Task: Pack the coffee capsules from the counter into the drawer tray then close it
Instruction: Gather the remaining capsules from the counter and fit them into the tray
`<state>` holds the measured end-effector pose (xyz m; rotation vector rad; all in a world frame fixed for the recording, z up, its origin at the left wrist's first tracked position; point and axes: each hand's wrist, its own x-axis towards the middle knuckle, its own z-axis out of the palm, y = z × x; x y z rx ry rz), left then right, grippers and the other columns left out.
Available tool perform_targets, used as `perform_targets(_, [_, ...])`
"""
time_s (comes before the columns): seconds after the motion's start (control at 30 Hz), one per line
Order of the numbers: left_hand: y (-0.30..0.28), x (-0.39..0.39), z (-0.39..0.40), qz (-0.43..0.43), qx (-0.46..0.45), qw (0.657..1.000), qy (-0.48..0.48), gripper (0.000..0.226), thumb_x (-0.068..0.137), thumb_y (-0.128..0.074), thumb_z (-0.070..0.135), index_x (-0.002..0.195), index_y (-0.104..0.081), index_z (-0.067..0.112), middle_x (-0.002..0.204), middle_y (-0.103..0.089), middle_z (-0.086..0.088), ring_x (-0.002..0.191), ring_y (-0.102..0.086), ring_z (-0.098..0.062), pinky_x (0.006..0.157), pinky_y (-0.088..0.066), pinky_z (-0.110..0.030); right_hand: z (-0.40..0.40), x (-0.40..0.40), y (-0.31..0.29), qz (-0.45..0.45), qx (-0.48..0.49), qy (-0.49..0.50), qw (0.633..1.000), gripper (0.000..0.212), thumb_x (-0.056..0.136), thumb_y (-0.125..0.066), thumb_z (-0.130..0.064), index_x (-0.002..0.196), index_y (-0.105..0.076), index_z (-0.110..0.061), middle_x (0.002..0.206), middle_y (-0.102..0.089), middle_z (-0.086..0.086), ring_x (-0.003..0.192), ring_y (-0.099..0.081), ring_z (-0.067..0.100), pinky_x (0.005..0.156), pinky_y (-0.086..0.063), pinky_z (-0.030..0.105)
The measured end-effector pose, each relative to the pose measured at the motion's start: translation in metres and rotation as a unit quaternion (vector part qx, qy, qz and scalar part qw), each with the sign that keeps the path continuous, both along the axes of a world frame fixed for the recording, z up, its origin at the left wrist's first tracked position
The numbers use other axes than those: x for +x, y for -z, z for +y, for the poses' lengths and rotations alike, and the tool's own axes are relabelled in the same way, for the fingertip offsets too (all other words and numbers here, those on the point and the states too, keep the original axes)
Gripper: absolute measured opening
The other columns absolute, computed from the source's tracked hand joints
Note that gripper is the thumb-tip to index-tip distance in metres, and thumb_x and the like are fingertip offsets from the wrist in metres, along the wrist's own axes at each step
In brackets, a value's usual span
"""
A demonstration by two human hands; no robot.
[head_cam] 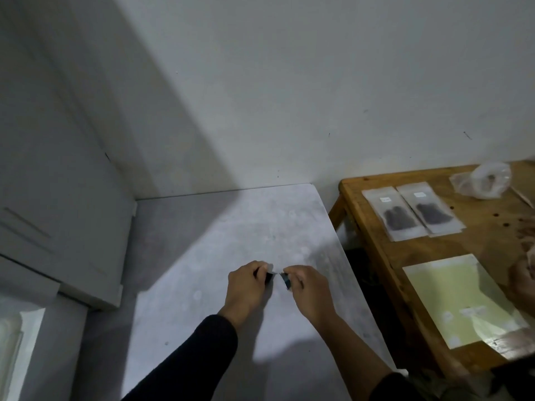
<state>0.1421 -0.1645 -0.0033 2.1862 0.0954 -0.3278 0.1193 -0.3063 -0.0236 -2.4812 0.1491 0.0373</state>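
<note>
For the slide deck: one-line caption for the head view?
Left hand and right hand each pinch a small dark capsule over the white counter.

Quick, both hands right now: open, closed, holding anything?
Left hand: closed on a small dark capsule over the counter.
Right hand: closed on another small dark capsule.

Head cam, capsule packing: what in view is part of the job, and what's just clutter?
Job:
left hand, holding a dark capsule
right hand, holding a blue capsule
counter

Clutter:
wooden table
two sachets
plastic bag
yellow sheet

No drawer tray in view.
</note>
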Motion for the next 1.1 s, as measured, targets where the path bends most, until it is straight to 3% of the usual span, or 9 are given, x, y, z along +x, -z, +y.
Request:
perform_targets(0.13, [0.001, 0.003, -0.002, 0.015, 0.013, 1.0, -0.021, 0.027, 0.093, -0.049, 0.034, 0.092, -0.071, 0.018, 0.1, -0.072, 0.002, 0.085, -0.055, -0.009, 0.067, -0.026, -0.011, -0.005, 0.001, -0.004, 0.026, 0.055, 0.028, 0.998, 0.025, 0.082, -0.068, -0.024, 0.104, -0.068, -0.011, 0.102, -0.066, 0.005, 0.094, -0.061, 0.018, 0.085, -0.05, 0.025])
perform_targets(0.23, [0.001, 0.002, -0.001, 0.032, -0.008, 0.999, -0.043, 0.02, 0.091, -0.053, 0.027, 0.095, -0.071, 0.019, 0.104, -0.071, 0.003, 0.091, -0.056, -0.008, 0.077, -0.029, -0.01, -0.006, 0.0, 0.0, 0.034, 0.062, 0.045, 0.996, 0.027, 0.081, -0.069, -0.019, 0.108, -0.067, -0.014, 0.108, -0.06, 0.007, 0.095, -0.062, 0.018, 0.09, -0.052, 0.029])
perform_targets(0.33, [0.003, -0.002, 0.001, 0.049, -0.022, 0.997, -0.055, 0.02, 0.09, -0.056, 0.016, 0.104, -0.07, 0.019, 0.11, -0.07, 0.004, 0.1, -0.058, -0.008, 0.087, -0.031, -0.009, -0.005, 0.0, 0.001, 0.047, 0.068, 0.058, 0.995, 0.027, 0.084, -0.065, -0.016, 0.111, -0.066, -0.015, 0.11, -0.057, 0.009, 0.098, -0.061, 0.021, 0.091, -0.049, 0.024])
perform_targets(0.4, [0.005, -0.007, 0.003, 0.056, -0.037, 0.996, -0.058, 0.022, 0.088, -0.057, 0.011, 0.104, -0.07, 0.018, 0.107, -0.07, 0.004, 0.094, -0.057, -0.004, 0.081, -0.032, -0.004, -0.003, -0.001, 0.001, 0.056, 0.089, 0.066, 0.992, 0.026, 0.085, -0.064, -0.014, 0.111, -0.066, -0.013, 0.109, -0.058, 0.011, 0.097, -0.062, 0.025, 0.091, -0.052, 0.032])
perform_targets(0.5, [0.009, -0.015, 0.004, 0.045, -0.054, 0.996, -0.056, 0.023, 0.086, -0.059, 0.007, 0.101, -0.07, 0.019, 0.1, -0.071, 0.005, 0.091, -0.059, -0.004, 0.067, -0.033, 0.005, -0.004, -0.004, 0.003, 0.064, 0.138, 0.079, 0.985, 0.02, 0.084, -0.064, -0.01, 0.102, -0.069, -0.004, 0.098, -0.065, 0.015, 0.085, -0.068, 0.029, 0.077, -0.058, 0.043])
perform_targets(0.63, [0.012, -0.02, -0.006, 0.035, -0.083, 0.993, -0.07, 0.027, 0.085, -0.059, 0.003, 0.104, -0.07, 0.019, 0.096, -0.069, 0.007, 0.086, -0.06, -0.001, 0.068, -0.034, 0.01, -0.013, -0.009, 0.004, 0.11, 0.232, 0.124, 0.958, 0.027, 0.086, -0.062, -0.009, 0.112, -0.063, -0.005, 0.102, -0.066, 0.011, 0.084, -0.069, 0.023, 0.064, -0.057, 0.018])
perform_targets(0.83, [0.003, -0.03, -0.008, 0.038, -0.152, 0.98, -0.125, 0.025, 0.085, -0.058, 0.001, 0.086, -0.075, 0.019, 0.086, -0.072, 0.007, 0.08, -0.062, 0.002, 0.064, -0.04, 0.005, -0.012, -0.015, 0.002, 0.11, 0.296, 0.176, 0.933, 0.01, 0.085, -0.063, -0.005, 0.094, -0.065, -0.008, 0.097, -0.069, 0.018, 0.073, -0.07, 0.02, 0.072, -0.06, 0.032])
perform_targets(0.97, [-0.009, -0.033, -0.001, 0.035, -0.185, 0.961, -0.204, 0.027, 0.084, -0.06, 0.01, 0.079, -0.07, 0.034, 0.084, -0.071, 0.01, 0.079, -0.063, -0.002, 0.066, -0.044, -0.002, 0.0, -0.014, -0.014, 0.084, 0.38, 0.194, 0.9, 0.009, 0.082, -0.064, 0.001, 0.083, -0.067, -0.007, 0.086, -0.07, 0.018, 0.065, -0.068, 0.018, 0.061, -0.058, 0.021])
perform_targets(1.1, [-0.034, -0.036, 0.016, 0.008, -0.268, 0.927, -0.264, 0.025, 0.085, -0.06, 0.009, 0.086, -0.072, 0.03, 0.092, -0.072, 0.008, 0.084, -0.065, -0.005, 0.078, -0.049, -0.021, 0.026, -0.008, -0.046, 0.046, 0.46, 0.179, 0.869, 0.012, 0.083, -0.06, 0.006, 0.082, -0.066, -0.004, 0.074, -0.067, 0.012, 0.057, -0.066, 0.014, 0.055, -0.055, 0.016])
